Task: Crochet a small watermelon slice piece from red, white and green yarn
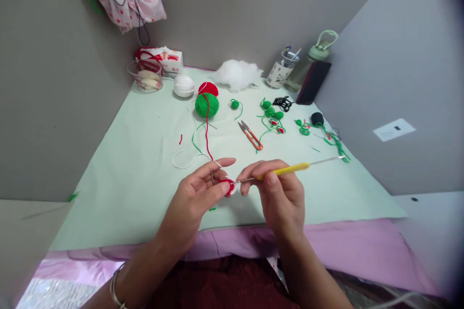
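"What do the fingers hold?"
"At lower centre, those of the left hand [197, 188] pinch a red-and-white crochet piece [229, 187]; those of the right hand [281, 190] grip a yellow hook [290, 169], its tip at the piece."
"Anything in the way?"
"A red strand [207, 135] runs up across the green ball [213, 106]. Orange snips [251, 136] lie right of centre."
"Containers?"
"Upper left, a clear bowl [134, 77] holds pale pieces [148, 83]; upper right, a patterned cup [278, 73] holds pens [287, 51]."

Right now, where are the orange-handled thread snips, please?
In the head view, the thread snips lie on the table slightly right of centre, between the small green ball and the right hand.
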